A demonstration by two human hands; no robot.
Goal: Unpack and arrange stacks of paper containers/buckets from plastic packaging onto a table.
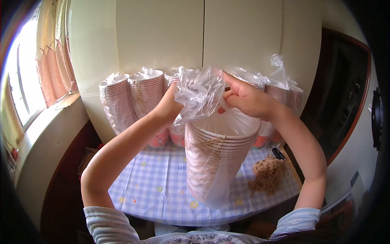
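A tall stack of nested white paper tubs (215,162) stands in front of me inside a clear plastic bag (201,93). The bag's loose top is bunched up between my two hands above the rim. My left hand (175,101) is at the left side of this bunch, closed on the plastic, its fingers mostly hidden behind the folds. On the other side my right hand (245,97) has its fingers curled round the plastic. A thin strand of tan twine (213,141) lies across the upper side of the stack.
Several more bagged stacks of tubs (118,101) line the back of the table, against a pale cabinet (158,36). A tangled bundle of brown twine (268,175) lies on the checked tablecloth (154,179) at right, beside a small black object (278,153). A curtained window (28,77) is at far left.
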